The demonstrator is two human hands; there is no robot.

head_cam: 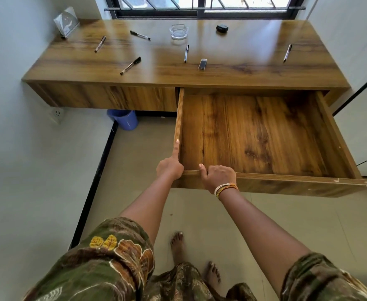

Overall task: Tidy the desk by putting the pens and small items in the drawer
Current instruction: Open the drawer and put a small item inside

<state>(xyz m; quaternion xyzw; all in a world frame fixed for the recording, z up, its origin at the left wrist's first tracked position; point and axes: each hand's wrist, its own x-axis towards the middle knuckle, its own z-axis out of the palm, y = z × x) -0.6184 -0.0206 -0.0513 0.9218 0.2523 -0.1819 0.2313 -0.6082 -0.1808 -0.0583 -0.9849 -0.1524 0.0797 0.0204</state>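
The open drawer [265, 131] is gripped at its front left corner: the left hand [170, 166] is curled there, forefinger along the side wall; its front rim is clasped by the right hand [218, 177]. Pens [130, 65] lie on the desk [232, 70] at 12 o'clock.

- This looks like a room in a home, perhaps a bedroom or a small study corner.
- A long wall-mounted wooden desk [221, 68] with brown grain stands under a barred window with dark frame [200, 7].
- The walls are plain pale plaster, and a white wall socket [57, 114] sits low under the left end of the desk.
- A small blue plastic bucket [125, 121] stands on the beige tiled floor [200, 209] under the desk.
- A clear glass ashtray [178, 31] rests near the back edge of the desk.
- The person stands barefoot in a loose floral garment [113, 261], as people dress at home.
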